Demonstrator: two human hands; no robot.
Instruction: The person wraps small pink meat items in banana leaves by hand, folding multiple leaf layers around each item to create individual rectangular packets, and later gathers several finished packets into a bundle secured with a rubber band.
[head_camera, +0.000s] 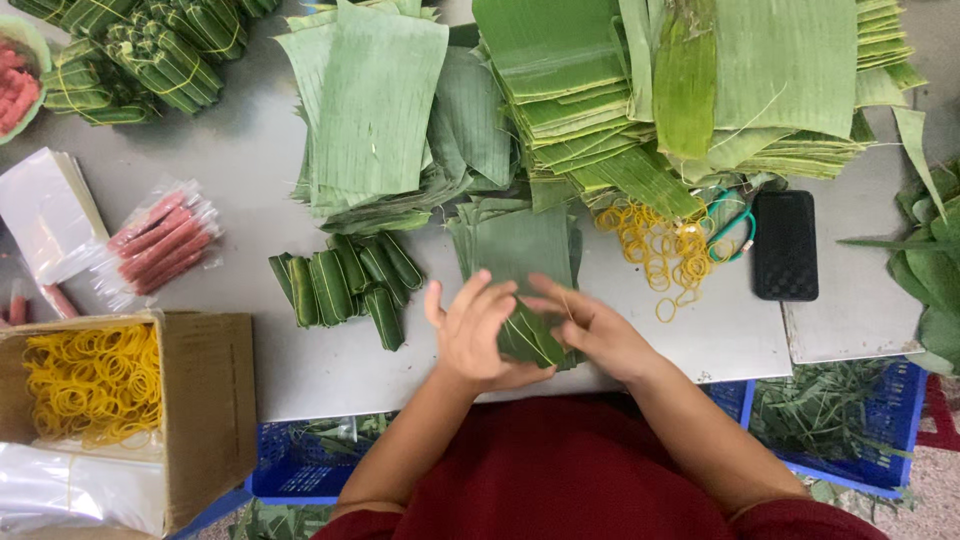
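My left hand (473, 335) and my right hand (592, 330) meet over a small leaf-wrapped bundle (527, 338) near the table's front edge. Both hands grip it, the left with fingers spread, the right pinching it from the side with a thin yellow rubber band at its fingers. Just beyond lies a small stack of cut banana leaf pieces (515, 243). Several finished green wrapped rolls (345, 283) lie to the left of my hands.
Large stacks of cut banana leaves (650, 90) fill the table's far side. Loose yellow rubber bands (660, 250), green scissors (732, 225) and a black phone (785, 245) lie right. A cardboard box of rubber bands (95, 385) and packed pink sausages (160, 240) sit left. Blue crates (840, 420) stand below.
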